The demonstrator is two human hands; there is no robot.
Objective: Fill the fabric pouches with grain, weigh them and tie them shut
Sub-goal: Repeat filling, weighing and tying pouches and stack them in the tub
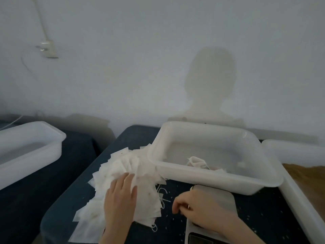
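Note:
A fanned pile of flat white fabric pouches (123,166) with thin drawstrings lies on the dark blue table. My left hand (120,194) rests flat on the pile, fingers straight. Just right of the pile's edge hovers my right hand (195,206), fingers curled, above a small grey scale (226,198); whether it pinches a string I cannot tell. One tied pouch (196,162) lies inside a white plastic tub (219,182) behind the scale. Brown grain (307,175) fills a white tray at the right edge.
Another white tub (29,155) sits on a separate dark table at left. Loose grains are scattered on the blue tabletop (175,224) around the scale. A white wall stands close behind, with a socket and cable at upper left.

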